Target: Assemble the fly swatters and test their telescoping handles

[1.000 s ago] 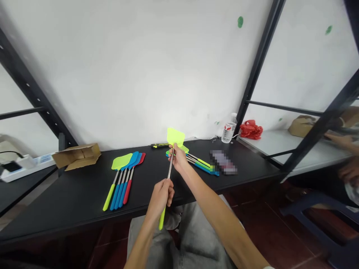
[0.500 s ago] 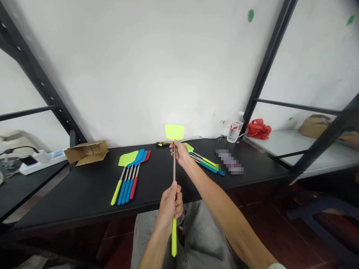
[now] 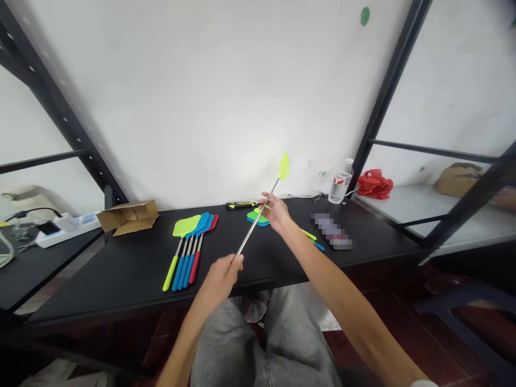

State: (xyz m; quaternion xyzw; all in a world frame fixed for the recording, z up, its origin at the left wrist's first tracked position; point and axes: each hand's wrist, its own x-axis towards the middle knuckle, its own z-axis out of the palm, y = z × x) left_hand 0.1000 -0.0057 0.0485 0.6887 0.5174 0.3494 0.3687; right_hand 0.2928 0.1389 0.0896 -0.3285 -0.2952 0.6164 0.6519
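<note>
White wall point(image 3: 226, 97) across the upper frame, brightest at centre, with a green spot point(image 3: 365, 16) at upper right. Black metal uprights point(image 3: 397, 78) slanting at left and right. Black tabletop point(image 3: 121, 271) spanning the middle of the frame; pale shelf point(image 3: 419, 199) at right. Lower right: dark red tiled floor point(image 3: 403, 322) and blurred dark blue stool point(image 3: 433, 310).

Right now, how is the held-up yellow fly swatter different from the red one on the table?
The yellow swatter has a yellow head; the red swatter has a red one. The left hand holds the yellow swatter up, while the red swatter lies on the table. The yellow swatter's handle can't be seen; the red swatter's handle shows. Both have a silver rod.
</note>
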